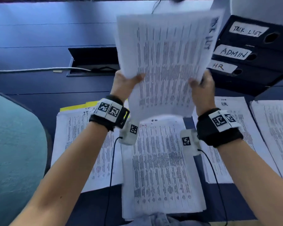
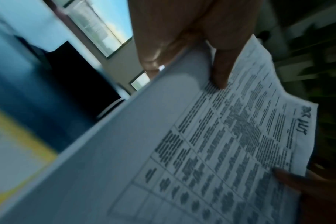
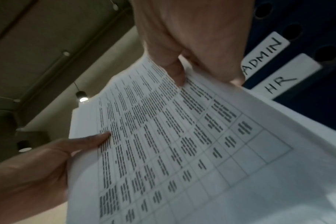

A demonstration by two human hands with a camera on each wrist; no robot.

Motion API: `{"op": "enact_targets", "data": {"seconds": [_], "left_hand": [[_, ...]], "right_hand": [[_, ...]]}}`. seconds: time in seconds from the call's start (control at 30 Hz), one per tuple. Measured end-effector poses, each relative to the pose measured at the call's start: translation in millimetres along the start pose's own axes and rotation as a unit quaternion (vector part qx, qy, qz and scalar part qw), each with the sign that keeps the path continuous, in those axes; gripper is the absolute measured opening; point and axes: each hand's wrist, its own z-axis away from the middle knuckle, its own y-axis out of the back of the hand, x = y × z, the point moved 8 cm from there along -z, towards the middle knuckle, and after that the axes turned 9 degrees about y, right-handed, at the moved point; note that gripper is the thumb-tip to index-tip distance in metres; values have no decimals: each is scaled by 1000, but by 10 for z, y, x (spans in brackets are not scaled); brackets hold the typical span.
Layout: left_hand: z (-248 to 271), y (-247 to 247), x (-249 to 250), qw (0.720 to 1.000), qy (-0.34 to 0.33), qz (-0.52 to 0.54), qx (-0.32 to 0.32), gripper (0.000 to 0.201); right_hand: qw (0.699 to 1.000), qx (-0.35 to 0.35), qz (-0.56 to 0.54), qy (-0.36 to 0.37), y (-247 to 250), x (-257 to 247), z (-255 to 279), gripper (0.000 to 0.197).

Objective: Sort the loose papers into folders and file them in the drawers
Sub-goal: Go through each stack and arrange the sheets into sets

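Observation:
Both my hands hold a printed sheaf of papers [image 1: 165, 61] up above the desk, tilted away from me, with handwriting along its far right edge. My left hand [image 1: 126, 82] grips its near left edge, thumb on the printed face. My right hand [image 1: 201, 84] grips the near right edge the same way. The left wrist view shows the sheaf [image 2: 220, 144] with my left thumb [image 2: 222, 71] pressed on it. In the right wrist view the sheaf [image 3: 182, 144] is pinched under my right thumb [image 3: 175, 71]. Dark binders labelled TASK LIST [image 1: 252, 32], ADMIN [image 1: 235, 53] and HR [image 1: 225, 67] lie stacked at the right.
Several paper piles lie on the dark desk [image 1: 39, 38]: one at the left over a yellow folder [image 1: 72, 107], one in the middle [image 1: 162, 168], two at the right [image 1: 235, 136]. A cable hatch [image 1: 93, 61] with a white cable stands open behind. A teal chair [image 1: 15, 144] is at left.

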Motion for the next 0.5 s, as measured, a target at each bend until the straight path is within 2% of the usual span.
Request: {"op": "enact_targets", "data": {"seconds": [0.07, 0.13, 0.2, 0.33, 0.4, 0.43, 0.5], "left_hand": [[-118, -37, 278, 997, -53, -20, 45, 17], [-193, -141, 482, 995, -95, -7, 42, 19], [-287, -222, 486, 995, -98, -2, 36, 25], [-452, -403, 41, 1000, -19, -6, -21, 23], [-557, -443, -272, 998, 45, -41, -33, 23], [-609, -470, -396, 995, 70, -62, -42, 22], [-714, -514, -552, 989, 91, -103, -50, 17]], "right_hand": [[997, 57, -16, 57, 80, -202, -167, 11], [990, 90, -48, 98, 120, -300, -265, 20], [988, 101, -73, 89, 106, -229, -298, 30], [993, 90, -71, -19, 28, 299, -273, 52], [995, 82, -42, -42, 16, 481, -293, 37], [996, 75, -27, -49, 10, 551, -319, 36], [996, 60, 1, -58, 1, 627, -404, 48]]}}
